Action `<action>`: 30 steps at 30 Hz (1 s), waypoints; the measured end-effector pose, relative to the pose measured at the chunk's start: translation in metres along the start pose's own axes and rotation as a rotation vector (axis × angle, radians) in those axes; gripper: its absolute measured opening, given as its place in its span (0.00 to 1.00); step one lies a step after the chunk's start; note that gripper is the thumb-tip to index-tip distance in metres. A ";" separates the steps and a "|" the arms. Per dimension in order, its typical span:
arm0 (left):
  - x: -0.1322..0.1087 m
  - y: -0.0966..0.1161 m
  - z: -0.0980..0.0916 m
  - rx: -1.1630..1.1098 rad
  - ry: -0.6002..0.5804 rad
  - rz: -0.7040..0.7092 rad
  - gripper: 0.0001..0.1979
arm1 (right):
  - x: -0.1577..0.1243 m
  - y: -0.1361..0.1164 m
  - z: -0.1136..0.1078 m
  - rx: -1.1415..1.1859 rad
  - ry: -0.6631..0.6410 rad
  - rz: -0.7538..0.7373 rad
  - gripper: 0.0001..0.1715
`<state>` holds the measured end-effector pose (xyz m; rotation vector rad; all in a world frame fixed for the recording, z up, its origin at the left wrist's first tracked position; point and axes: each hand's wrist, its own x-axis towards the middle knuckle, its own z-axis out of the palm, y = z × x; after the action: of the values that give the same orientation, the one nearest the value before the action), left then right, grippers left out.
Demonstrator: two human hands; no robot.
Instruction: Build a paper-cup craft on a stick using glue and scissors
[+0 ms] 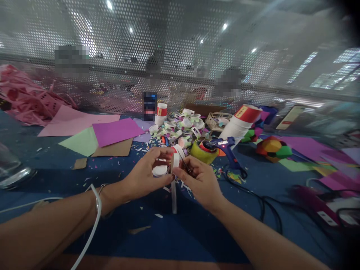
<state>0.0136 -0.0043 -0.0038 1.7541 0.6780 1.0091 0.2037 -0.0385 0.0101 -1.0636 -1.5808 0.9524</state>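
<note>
At near centre, the left hand (pixel 149 169) pinched a white piece (pixel 176 161), apparently unfinished; beyond it lay a heap of cut pieces (pixel 187 123), seemingly done. Just right, the right hand (pixel 204 182) gripped a slim dark tool (pixel 186 165). Farther right, stacked cups (pixel 234 126) stood seemingly uncut.

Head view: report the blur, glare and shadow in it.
Head view, sides: the purple object at right and clear container at left look smeared; head view, top: white light spots glare at the perforated panel, and the upper right corner goes black; head view, centre: soft shadow on the blue table below both hands.
</note>
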 end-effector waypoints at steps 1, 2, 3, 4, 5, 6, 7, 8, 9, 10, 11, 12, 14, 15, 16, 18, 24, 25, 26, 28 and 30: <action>0.001 0.000 0.000 -0.145 -0.058 -0.103 0.25 | 0.001 0.001 -0.001 -0.012 -0.006 -0.003 0.14; 0.001 0.001 -0.001 -0.282 -0.097 -0.195 0.23 | 0.001 0.002 -0.002 -0.023 -0.014 -0.008 0.13; 0.002 0.001 -0.001 -0.398 -0.115 -0.270 0.21 | 0.002 0.003 -0.002 -0.034 -0.025 -0.017 0.12; 0.004 0.002 -0.001 -0.486 -0.112 -0.321 0.19 | 0.002 0.004 -0.003 -0.041 -0.040 -0.029 0.11; 0.005 0.002 -0.002 -0.548 -0.098 -0.349 0.18 | 0.002 0.005 -0.004 -0.046 -0.062 -0.039 0.10; 0.006 0.003 -0.002 -0.580 -0.089 -0.366 0.18 | 0.001 0.006 -0.004 -0.052 -0.087 -0.045 0.09; 0.007 0.003 -0.003 -0.586 -0.093 -0.379 0.19 | 0.001 0.006 -0.004 -0.060 -0.115 -0.045 0.08; 0.008 0.003 -0.004 -0.567 -0.104 -0.388 0.19 | 0.000 0.006 -0.004 -0.071 -0.141 -0.040 0.09; 0.009 0.003 -0.006 -0.537 -0.114 -0.389 0.19 | 0.000 0.006 -0.004 -0.082 -0.159 -0.032 0.09; 0.010 0.003 -0.007 -0.507 -0.122 -0.384 0.18 | -0.001 0.005 -0.004 -0.088 -0.171 -0.028 0.09; 0.010 0.003 -0.008 -0.485 -0.117 -0.373 0.17 | 0.000 0.005 -0.004 -0.091 -0.174 -0.029 0.09; 0.011 0.003 -0.009 -0.475 -0.100 -0.356 0.17 | 0.000 0.004 -0.004 -0.092 -0.168 -0.035 0.09; 0.011 0.003 -0.010 -0.475 -0.032 -0.320 0.18 | 0.002 0.003 -0.005 -0.095 -0.138 -0.051 0.10; 0.011 0.004 -0.010 -0.480 0.005 -0.306 0.19 | 0.003 0.003 -0.006 -0.095 -0.118 -0.048 0.10; 0.012 0.004 -0.010 -0.486 0.038 -0.295 0.21 | 0.003 0.003 -0.008 -0.089 -0.099 -0.042 0.11; 0.012 0.006 -0.010 -0.499 0.086 -0.287 0.23 | 0.004 0.003 -0.011 -0.073 -0.065 -0.016 0.15; 0.012 0.007 -0.007 -0.496 0.209 -0.268 0.23 | -0.001 0.005 -0.015 -0.229 -0.014 -0.003 0.19; 0.012 0.007 -0.007 -0.500 0.217 -0.259 0.23 | -0.002 0.005 -0.014 -0.256 -0.026 -0.001 0.19; 0.011 0.006 -0.006 -0.505 0.217 -0.253 0.23 | -0.002 0.004 -0.014 -0.274 -0.041 -0.001 0.19; 0.010 0.005 -0.006 -0.519 0.197 -0.239 0.23 | -0.004 0.003 -0.012 -0.292 -0.058 -0.016 0.18; 0.010 0.004 -0.006 -0.521 0.165 -0.223 0.24 | -0.004 0.002 -0.011 -0.304 -0.055 -0.041 0.17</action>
<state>0.0129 0.0051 0.0038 1.1288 0.6275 1.0669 0.2153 -0.0408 0.0093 -1.2153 -1.8262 0.7331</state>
